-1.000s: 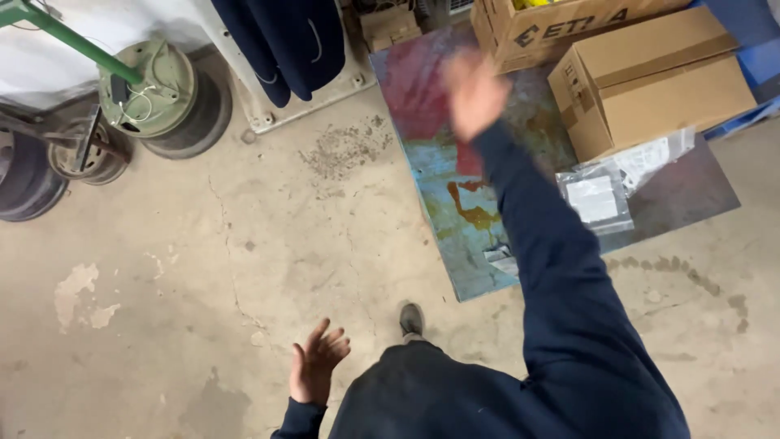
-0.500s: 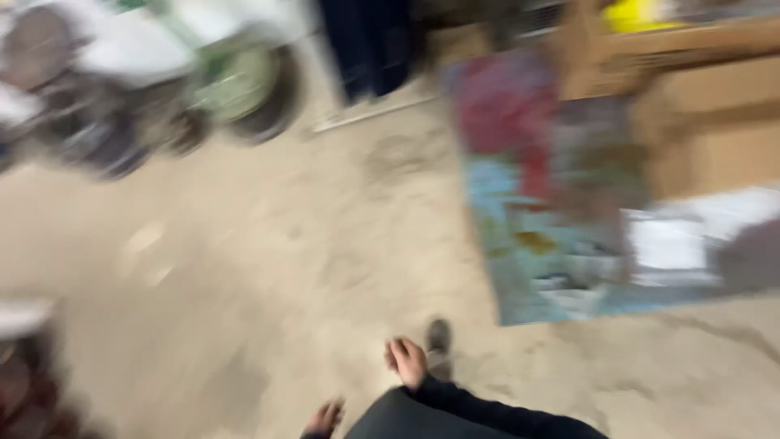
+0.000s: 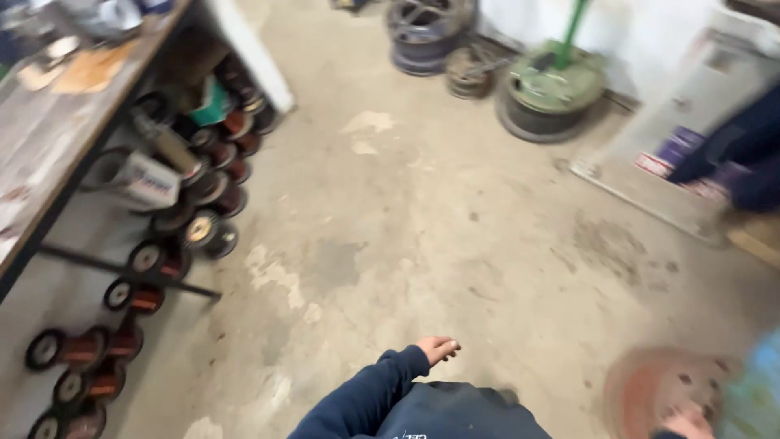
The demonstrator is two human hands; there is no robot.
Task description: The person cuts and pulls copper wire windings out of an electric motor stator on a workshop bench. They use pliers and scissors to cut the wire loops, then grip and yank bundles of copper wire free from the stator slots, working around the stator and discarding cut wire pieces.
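blurred reddish round disc [image 3: 662, 390], low on concrete floor [image 3: 455, 219], bottom right

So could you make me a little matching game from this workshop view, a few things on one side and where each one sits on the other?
Things:
1. left hand
2. wire spools
3. green round machine
4. reddish disc

Places:
A. under the workbench, on the left
B. by the far white wall
C. bottom right corner, blurred
D. low in the middle, over bare concrete

Pairs: 1-D, 2-A, 3-B, 4-C
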